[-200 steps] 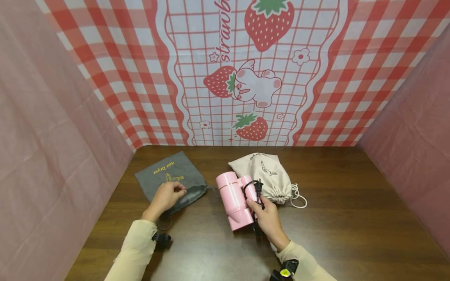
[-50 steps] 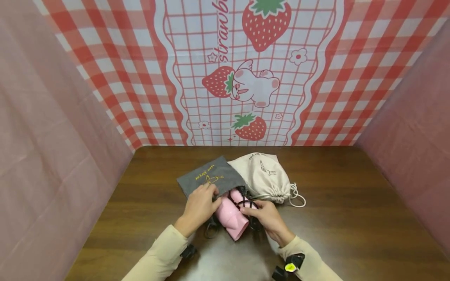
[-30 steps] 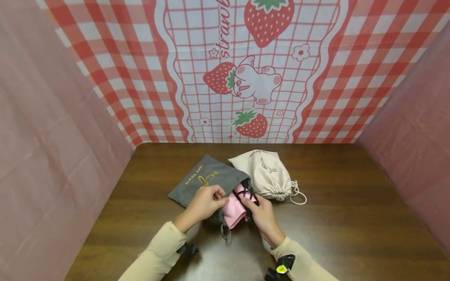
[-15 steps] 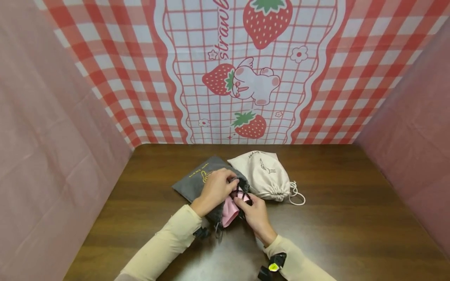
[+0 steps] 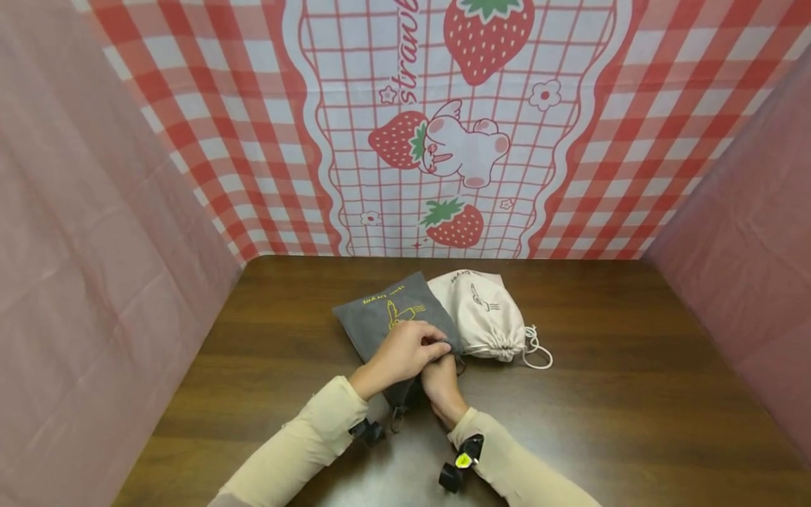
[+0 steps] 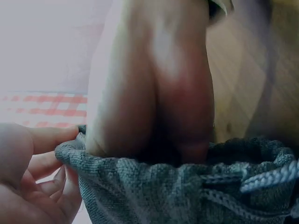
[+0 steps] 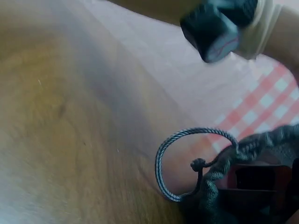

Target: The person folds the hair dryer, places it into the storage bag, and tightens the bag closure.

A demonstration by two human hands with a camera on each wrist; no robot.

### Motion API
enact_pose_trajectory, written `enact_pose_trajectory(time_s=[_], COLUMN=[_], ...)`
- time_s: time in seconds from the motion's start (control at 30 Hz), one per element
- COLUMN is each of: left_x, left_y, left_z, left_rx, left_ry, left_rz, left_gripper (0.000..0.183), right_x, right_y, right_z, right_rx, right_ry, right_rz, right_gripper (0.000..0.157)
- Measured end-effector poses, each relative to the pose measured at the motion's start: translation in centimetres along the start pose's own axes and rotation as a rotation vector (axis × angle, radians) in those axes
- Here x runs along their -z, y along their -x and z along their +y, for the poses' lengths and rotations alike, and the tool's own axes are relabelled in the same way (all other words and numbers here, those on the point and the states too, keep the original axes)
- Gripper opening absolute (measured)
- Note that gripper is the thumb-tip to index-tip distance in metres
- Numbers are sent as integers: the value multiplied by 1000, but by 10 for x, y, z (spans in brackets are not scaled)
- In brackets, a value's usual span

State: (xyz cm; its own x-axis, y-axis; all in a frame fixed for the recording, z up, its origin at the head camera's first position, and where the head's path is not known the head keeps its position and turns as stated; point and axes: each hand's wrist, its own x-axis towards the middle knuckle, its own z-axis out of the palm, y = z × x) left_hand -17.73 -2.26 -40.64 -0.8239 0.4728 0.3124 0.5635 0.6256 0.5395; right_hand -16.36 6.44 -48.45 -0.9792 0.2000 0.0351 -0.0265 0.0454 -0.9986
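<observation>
A grey drawstring bag (image 5: pixel 374 324) with yellow "Hair Dryer" print lies mid-table, its mouth toward me. My left hand (image 5: pixel 405 352) pinches the bag's rim between thumb and fingers, as the left wrist view shows at the gathered edge (image 6: pixel 131 186). My right hand (image 5: pixel 440 384) is down inside the mouth, its fingers hidden by the cloth; whether they still grip anything cannot be told. Within the opening, the right wrist view shows the dull pink end of the hair dryer (image 7: pixel 282 176); the rest of it is covered. A grey cord loop (image 7: pixel 161 163) hangs off the rim.
A cream drawstring bag (image 5: pixel 484 310), bulging and drawn closed, lies against the grey bag's right side with its white cord (image 5: pixel 538 352) trailing right. Behind the brown wooden table (image 5: pixel 621 380) hangs a red checked strawberry cloth (image 5: pixel 469 141); pink cloths flank both sides.
The pink hair dryer, earlier held out in my right hand, has gone into the grey bag. That bag has shifted right, partly over the cream one, and my right hand has followed into its mouth.
</observation>
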Motion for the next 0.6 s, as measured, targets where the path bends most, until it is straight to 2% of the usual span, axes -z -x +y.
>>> enact_pose_trajectory(time_s=[0.07, 0.17, 0.43, 0.53, 0.6], left_x=[0, -2, -4, -4, -3], left_y=[1, 4, 4, 2, 1], left_z=[-1, -4, -13, -17, -19], left_rx=[19, 51, 136, 159, 168], left_ry=[29, 53, 113, 136, 147], left_rz=[-26, -37, 2, 16, 22], left_gripper=[15, 14, 13, 12, 12], right_x=[-3, -5, -9, -10, -10], right_y=[-3, -6, -19, -23, -25], right_z=[2, 5, 7, 7, 6], right_rx=[-20, -50, -105, -103, -101], right_ry=[-36, -33, -46, -22, 34], right_rz=[-8, -16, 14, -25, -66], right_gripper=[19, 21, 23, 25, 27])
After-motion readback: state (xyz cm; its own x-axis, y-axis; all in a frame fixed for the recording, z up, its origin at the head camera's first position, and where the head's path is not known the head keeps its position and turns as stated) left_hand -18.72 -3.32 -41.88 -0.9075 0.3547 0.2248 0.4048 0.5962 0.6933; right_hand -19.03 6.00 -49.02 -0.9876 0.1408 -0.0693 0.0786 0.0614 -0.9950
